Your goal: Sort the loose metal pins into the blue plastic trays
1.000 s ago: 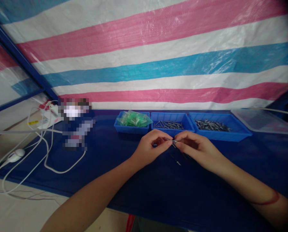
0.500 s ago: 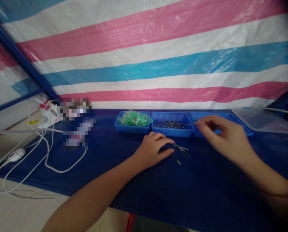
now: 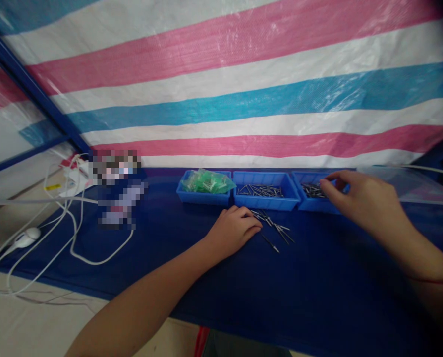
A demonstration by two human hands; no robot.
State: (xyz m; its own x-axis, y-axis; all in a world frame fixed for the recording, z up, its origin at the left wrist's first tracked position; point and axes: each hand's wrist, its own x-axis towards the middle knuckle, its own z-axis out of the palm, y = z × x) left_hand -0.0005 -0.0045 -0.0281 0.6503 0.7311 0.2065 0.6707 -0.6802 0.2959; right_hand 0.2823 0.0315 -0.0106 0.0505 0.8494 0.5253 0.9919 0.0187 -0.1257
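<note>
My left hand point(image 3: 234, 228) rests on the blue table with its thumb and fingertips drawn together; anything between them is hidden. Right beside those fingertips lies a loose group of thin metal pins point(image 3: 279, 230), several with a thicker bright end like blind rivets. My right hand point(image 3: 366, 198) hangs over the right blue bin point(image 3: 320, 206), thumb and forefinger in a pinch at its left part. Whatever that pinch may hold cannot be made out. Dark metal pins point(image 3: 310, 190) show inside this bin. The middle blue bin point(image 3: 269, 203) holds many similar pins.
At the left of the row, a blue bin point(image 3: 202, 199) contains a green-tinted plastic bag point(image 3: 208, 182). A clear plastic lid point(image 3: 411, 183) lies behind my right hand. White cables point(image 3: 73, 248) loop over the table's left end. A striped sheet point(image 3: 244, 114) hangs behind.
My right hand has moved right, from the middle bin's edge to over the right bin; the thin pin it held no longer shows. My left thumb and fingers have closed together.
</note>
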